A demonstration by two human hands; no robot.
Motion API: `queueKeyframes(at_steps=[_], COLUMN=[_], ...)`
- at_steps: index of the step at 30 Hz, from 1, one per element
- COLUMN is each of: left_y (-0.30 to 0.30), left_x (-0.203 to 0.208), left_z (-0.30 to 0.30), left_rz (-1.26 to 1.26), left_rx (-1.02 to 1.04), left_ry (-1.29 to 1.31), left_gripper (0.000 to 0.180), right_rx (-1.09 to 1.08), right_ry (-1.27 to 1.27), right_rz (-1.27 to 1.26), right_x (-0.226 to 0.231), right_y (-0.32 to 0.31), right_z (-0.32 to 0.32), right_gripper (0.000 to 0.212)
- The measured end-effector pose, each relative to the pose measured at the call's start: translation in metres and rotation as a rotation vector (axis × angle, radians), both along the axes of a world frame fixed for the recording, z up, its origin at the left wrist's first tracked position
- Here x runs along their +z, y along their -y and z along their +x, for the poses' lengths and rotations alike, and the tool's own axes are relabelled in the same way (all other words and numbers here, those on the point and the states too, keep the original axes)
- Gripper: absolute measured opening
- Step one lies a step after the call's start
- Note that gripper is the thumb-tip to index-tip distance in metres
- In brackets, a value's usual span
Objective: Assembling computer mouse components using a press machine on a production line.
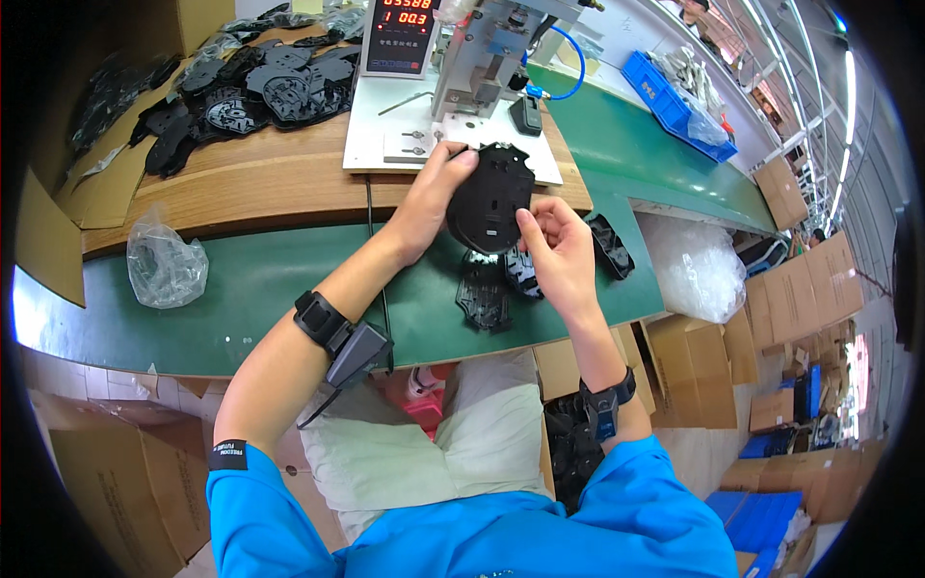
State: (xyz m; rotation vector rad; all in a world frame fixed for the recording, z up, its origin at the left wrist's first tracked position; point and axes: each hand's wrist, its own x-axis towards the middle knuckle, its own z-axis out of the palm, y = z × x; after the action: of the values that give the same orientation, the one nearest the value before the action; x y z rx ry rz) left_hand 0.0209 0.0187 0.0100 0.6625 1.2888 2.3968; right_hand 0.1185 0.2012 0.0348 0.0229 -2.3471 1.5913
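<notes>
A black moulded plastic shell [489, 200], rounded at its near end and jagged at its far end, is held up in front of the bench machine. My left hand [434, 197] grips its upper left edge, thumb on the face and the other fingers mostly hidden behind. At the lower right edge, my right hand [559, 241] pinches the shell between thumb and curled fingers. Below it on the green bench lie a black part with an uneven outline [484, 292] and another partly covered one. A further black part [610, 246] rests right of my right hand.
The machine's white base plate [371, 130] stands on a wooden board [279, 183], with a red-digit control box [397, 37] behind. Many black parts [279, 87] are heaped at far left. A clear plastic bag [166, 260] lies at left, a blue bin [674, 106] at far right.
</notes>
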Motion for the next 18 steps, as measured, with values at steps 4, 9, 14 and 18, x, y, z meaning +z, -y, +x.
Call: queueKeyframes(at_steps=[4,9,14,18], left_y=[-0.005,-0.006,-0.003,0.003], left_x=[-0.001,-0.006,0.001,0.004], left_z=[0.002,0.002,0.003,-0.003], left_rz=[-0.158,-0.144,-0.137,-0.096], left_rx=[0.114,0.172,0.108,0.028], left_ry=[-0.167,-0.138,-0.022,0.032], left_gripper=[0.056,0.050,0.043,0.039], right_rx=[0.048,0.018,0.064,0.012], right_ry=[-0.029,-0.091,-0.204,-0.192], right_rz=[0.068,0.536,0.906,0.859], right_x=[0.007,0.010,-0.010,-0.005], right_y=[-0.010,-0.011,-0.036,-0.042], right_z=[0.011,0.061,0.081,0.079], right_gripper=[0.018,0.043,0.040,0.039])
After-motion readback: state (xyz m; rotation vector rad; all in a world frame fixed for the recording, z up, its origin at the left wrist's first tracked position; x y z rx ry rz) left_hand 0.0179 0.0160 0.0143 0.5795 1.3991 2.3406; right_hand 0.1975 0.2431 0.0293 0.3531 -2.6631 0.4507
